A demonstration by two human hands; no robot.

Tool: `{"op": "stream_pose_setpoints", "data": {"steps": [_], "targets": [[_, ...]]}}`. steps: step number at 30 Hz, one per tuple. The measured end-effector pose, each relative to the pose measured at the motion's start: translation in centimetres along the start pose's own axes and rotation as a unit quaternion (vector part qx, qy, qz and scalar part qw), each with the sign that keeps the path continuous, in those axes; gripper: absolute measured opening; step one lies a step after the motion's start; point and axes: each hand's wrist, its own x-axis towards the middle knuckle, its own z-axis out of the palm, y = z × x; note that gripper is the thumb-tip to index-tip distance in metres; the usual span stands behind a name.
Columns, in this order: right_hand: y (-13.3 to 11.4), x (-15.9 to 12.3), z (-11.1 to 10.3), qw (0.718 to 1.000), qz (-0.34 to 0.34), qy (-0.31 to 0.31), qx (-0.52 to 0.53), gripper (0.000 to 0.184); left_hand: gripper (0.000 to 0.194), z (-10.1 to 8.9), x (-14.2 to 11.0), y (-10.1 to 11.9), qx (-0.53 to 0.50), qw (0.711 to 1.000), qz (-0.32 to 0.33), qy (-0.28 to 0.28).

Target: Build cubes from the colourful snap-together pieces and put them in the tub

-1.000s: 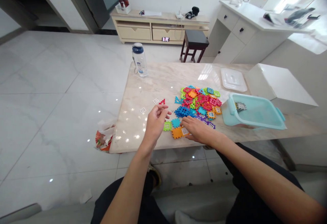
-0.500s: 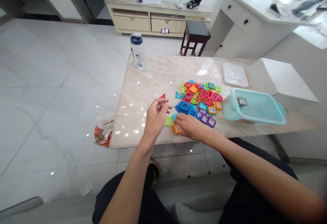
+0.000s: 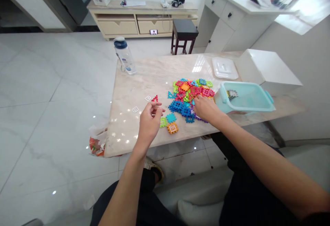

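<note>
My left hand (image 3: 151, 118) hovers over the near part of the table, fingers loosely curled and apart, with nothing visible in them. Just beyond its fingertips lies a red triangular tile (image 3: 155, 98). Beside it on the right are a light green tile (image 3: 163, 122), a light blue tile (image 3: 171, 117) and an orange window tile (image 3: 172, 128). My right hand (image 3: 205, 108) is bent down onto the right side of a pile of colourful interlocking tiles (image 3: 184, 93), fingers together. Whatever its fingertips grip is hidden. Dark blue tiles (image 3: 178, 106) lie left of that hand.
Two white window pieces (image 3: 135, 109) lie on the left of the marble table (image 3: 144, 71). A water bottle (image 3: 125, 56) stands at the far left corner. On the right are a turquoise bin (image 3: 247, 97), its clear lid (image 3: 225, 68) and a white box (image 3: 269, 67).
My right hand has left the orange window tile and moved right and away from me onto the pile. The orange and light blue tiles are now uncovered. The camera view has shifted.
</note>
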Motion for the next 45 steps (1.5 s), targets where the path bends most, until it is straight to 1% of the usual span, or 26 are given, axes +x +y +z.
{"op": "stream_pose_setpoints", "data": {"steps": [1, 3, 5, 7, 9, 12, 14, 16, 18, 20, 21, 23, 24, 25, 26, 28, 30, 33, 37, 40, 41, 42, 45], "targets": [[1.2, 0.0, 0.3, 0.999, 0.032, -0.013, -0.007, 0.03, 0.019, 0.3, 0.1, 0.1, 0.001, 1.0, 0.003, -0.003], [3.4, 0.0, 1.4, 0.996, 0.074, -0.039, -0.007, 0.03, 0.019, 1.1, 0.1, 0.4, -0.005, 1.0, -0.001, -0.012], [5.0, 0.1, 2.9, 0.995, 0.091, -0.051, 0.001, 0.034, 0.019, 2.0, 0.0, 0.8, -0.022, 0.999, -0.017, -0.029], [6.0, 0.3, 4.5, 0.992, 0.108, -0.057, 0.014, 0.042, 0.02, 2.9, -0.2, 0.9, -0.045, 0.997, -0.039, -0.057], [6.4, 0.5, 5.7, 0.992, 0.11, -0.053, 0.023, 0.047, 0.021, 3.6, -0.3, 0.8, -0.06, 0.993, -0.056, -0.079], [6.6, 0.6, 6.4, 0.996, 0.079, -0.04, 0.03, 0.038, 0.021, 4.1, -0.2, 0.4, -0.057, 0.994, -0.067, -0.072], [6.6, 0.5, 6.1, 0.997, 0.061, -0.029, 0.031, 0.029, 0.02, 4.3, 0.0, 0.1, -0.047, 0.995, -0.063, -0.061], [6.6, 0.5, 5.3, 0.997, 0.058, -0.032, 0.031, 0.022, 0.019, 4.4, 0.3, -0.1, -0.036, 0.996, -0.059, -0.057], [6.7, 0.4, 4.2, 0.996, 0.063, -0.046, 0.031, 0.026, 0.019, 4.7, 0.6, -0.3, -0.026, 0.996, -0.058, -0.057], [6.5, 0.0, 2.7, 0.996, 0.069, -0.043, 0.031, 0.031, 0.02, 5.0, 0.7, -0.3, -0.027, 0.996, -0.062, -0.061], [6.2, -0.4, 1.9, 0.997, 0.068, -0.025, 0.035, 0.032, 0.021, 5.1, 0.7, -0.2, -0.033, 0.995, -0.07, -0.067], [5.2, -1.4, 0.1, 0.996, 0.05, 0.046, 0.058, 0.031, 0.024, 5.3, 0.5, 0.0, -0.055, 0.989, -0.101, -0.088], [4.5, -1.9, -0.7, 0.992, 0.024, 0.094, 0.079, 0.03, 0.028, 5.4, 0.3, 0.1, -0.07, 0.984, -0.124, -0.104], [3.7, -2.5, -1.5, 0.985, -0.016, 0.139, 0.103, 0.029, 0.033, 5.4, 0.2, 0.2, -0.088, 0.978, -0.148, -0.121], [2.8, -3.0, -2.1, 0.976, -0.064, 0.17, 0.121, 0.028, 0.039, 5.3, 0.1, 0.3, -0.107, 0.97, -0.17, -0.137], [1.2, -3.7, -3.0, 0.961, -0.157, 0.187, 0.127, 0.025, 0.05, 5.2, -0.1, 0.4, -0.145, 0.956, -0.199, -0.161], [0.0, -3.9, -3.2, 0.954, -0.223, 0.17, 0.11, 0.028, 0.053, 5.0, -0.1, 0.1, -0.167, 0.951, -0.201, -0.163], [-0.8, -3.7, -2.9, 0.95, -0.258, 0.148, 0.099, 0.035, 0.047, 4.7, 0.1, -0.8, -0.15, 0.963, -0.173, -0.14], [-1.1, -3.3, -2.4, 0.949, -0.238, 0.169, 0.119, 0.034, 0.04, 4.2, 0.3, -1.7, -0.102, 0.975, -0.158, -0.122], [-1.4, -3.1, -2.4, 0.952, -0.209, 0.181, 0.134, 0.049, 0.037, 3.9, 0.3, -2.0, -0.096, 0.979, -0.147, -0.103], [-1.5, -3.0, -2.5, 0.952, -0.205, 0.179, 0.138, 0.051, 0.037, 3.9, 0.3, -2.1, -0.097, 0.98, -0.144, -0.1], [-1.7, -3.0, -2.5, 0.952, -0.208, 0.175, 0.141, 0.05, 0.037, 4.0, 0.2, -2.2, -0.095, 0.98, -0.143, -0.1], [-2.5, -2.7, -2.5, 0.951, -0.222, 0.158, 0.145, 0.038, 0.037, 4.4, -0.1, -2.6, -0.085, 0.981, -0.137, -0.106]]}}
